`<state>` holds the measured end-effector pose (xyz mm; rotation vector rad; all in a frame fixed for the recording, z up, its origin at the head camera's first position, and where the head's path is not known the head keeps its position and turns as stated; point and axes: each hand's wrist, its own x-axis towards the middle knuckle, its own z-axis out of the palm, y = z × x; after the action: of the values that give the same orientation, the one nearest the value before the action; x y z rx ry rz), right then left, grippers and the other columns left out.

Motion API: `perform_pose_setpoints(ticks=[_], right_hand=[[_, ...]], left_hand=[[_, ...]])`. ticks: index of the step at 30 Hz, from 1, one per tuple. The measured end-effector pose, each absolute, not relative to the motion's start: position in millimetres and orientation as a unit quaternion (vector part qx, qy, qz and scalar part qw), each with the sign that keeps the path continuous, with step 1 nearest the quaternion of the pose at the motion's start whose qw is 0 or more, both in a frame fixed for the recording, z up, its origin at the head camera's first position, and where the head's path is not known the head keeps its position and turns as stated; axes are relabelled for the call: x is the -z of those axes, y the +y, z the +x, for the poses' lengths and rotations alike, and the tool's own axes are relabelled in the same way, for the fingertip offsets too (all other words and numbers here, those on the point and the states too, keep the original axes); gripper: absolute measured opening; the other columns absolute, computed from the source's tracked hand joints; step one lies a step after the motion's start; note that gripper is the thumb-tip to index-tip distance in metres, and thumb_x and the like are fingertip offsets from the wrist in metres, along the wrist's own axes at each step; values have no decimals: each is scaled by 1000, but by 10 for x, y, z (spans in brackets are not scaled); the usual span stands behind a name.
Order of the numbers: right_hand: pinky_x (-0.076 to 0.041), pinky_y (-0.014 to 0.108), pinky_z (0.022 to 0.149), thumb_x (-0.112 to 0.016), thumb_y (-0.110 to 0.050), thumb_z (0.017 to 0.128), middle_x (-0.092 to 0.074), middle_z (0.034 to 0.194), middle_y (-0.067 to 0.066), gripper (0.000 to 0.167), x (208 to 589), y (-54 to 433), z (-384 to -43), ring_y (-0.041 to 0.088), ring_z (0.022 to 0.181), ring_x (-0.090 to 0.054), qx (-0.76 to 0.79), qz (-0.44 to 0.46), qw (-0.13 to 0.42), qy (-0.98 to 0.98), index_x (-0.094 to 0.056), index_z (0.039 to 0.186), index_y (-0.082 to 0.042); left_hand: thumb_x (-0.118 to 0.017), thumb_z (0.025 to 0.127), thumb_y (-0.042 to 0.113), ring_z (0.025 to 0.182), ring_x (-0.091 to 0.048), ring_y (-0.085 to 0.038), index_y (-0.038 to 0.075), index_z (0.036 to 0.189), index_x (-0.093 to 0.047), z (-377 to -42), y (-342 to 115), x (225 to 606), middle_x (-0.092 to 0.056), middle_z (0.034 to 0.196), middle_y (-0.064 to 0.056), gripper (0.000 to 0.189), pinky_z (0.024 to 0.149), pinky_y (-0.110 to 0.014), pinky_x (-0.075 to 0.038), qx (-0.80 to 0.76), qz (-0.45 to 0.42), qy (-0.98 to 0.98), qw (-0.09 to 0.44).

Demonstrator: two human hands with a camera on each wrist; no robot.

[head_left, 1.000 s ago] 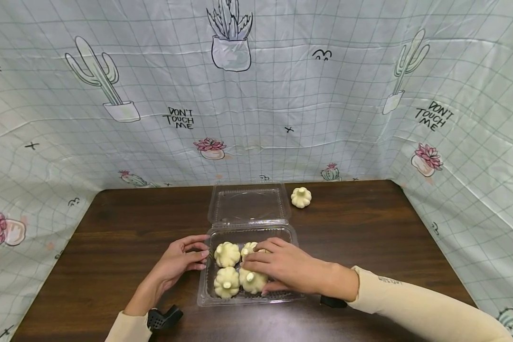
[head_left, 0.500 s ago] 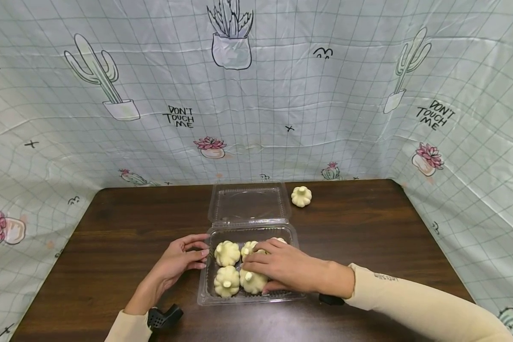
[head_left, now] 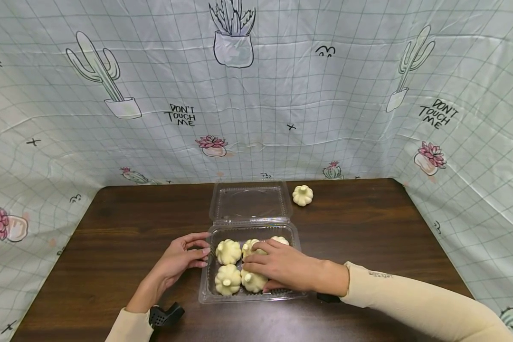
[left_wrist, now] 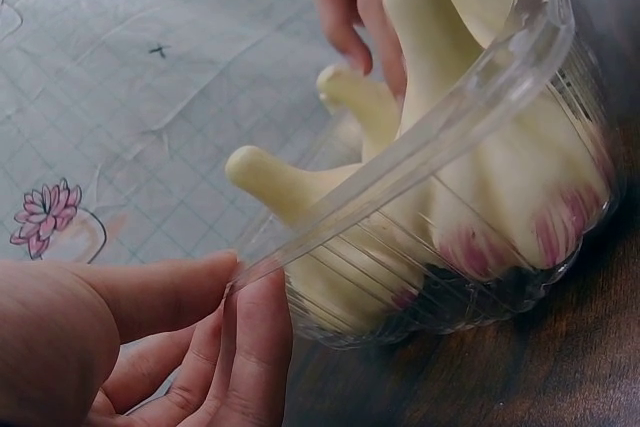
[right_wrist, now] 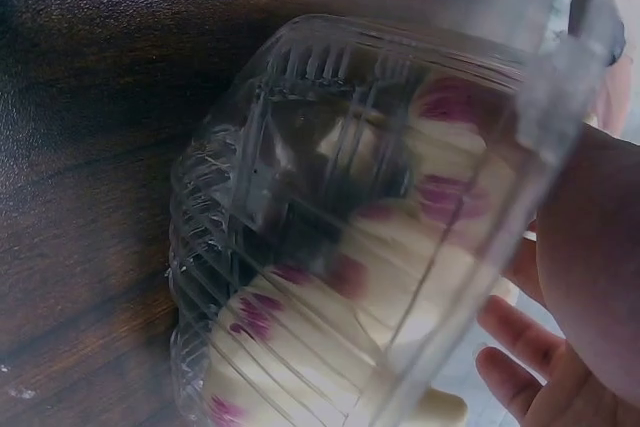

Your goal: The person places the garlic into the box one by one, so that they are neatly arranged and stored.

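Garlic (head_left: 228, 279), mostly inside the box (head_left: 239, 231): likely light, firm; take each round its sides. Your left grip (head_left: 180, 257) pinches the rim; whether your right grip (head_left: 291, 268) clamps a bulb cannot be told.

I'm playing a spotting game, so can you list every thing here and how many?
Garlic bulbs: at least five, cream with purple patches, inside the box; a hand may hide more.
Loose bulb: one, cream, on the table, right of the lid.
Box: one, clear, on the table.
Lid: one, clear, open behind the box.
Table: one, dark brown, under everything.
Cloth: pale, printed with plants and words, around the table; number of pieces unclear.
Wrist devices: two, black, one per wrist.
Sleeves: two, cream, on the arms.
Left hand: one, pinching the box's rim.
Right hand: one, over the bulbs.
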<state>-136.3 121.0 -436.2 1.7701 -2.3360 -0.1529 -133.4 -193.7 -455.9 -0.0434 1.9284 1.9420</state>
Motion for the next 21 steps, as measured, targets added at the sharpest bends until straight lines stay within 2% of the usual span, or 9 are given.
perform_pose_setpoints(ticks=[17,21], right_hand=[[-45,37,114,-79,-56,87,-62,146,-7,71,4405,1179,-1348,23,139,-51,78,595,94,-795,-64,146,-20],[-46,36,113,-82,-55,83,-63,144,-8,72,4414,1176,-1353,22,137,-52,69,594,101,-795,-65,144,-20]], left_hand=[[-63,103,-1,84,-67,-11,-11,153,-44,-1328,-1930,4548,-61,110,-6,54,74,-24,-63,-692,-19,693,202],[-63,103,-2,84,-67,-11,-11,153,-44,-1328,-1931,4548,-61,110,-6,54,74,-24,-63,-693,-18,692,202]])
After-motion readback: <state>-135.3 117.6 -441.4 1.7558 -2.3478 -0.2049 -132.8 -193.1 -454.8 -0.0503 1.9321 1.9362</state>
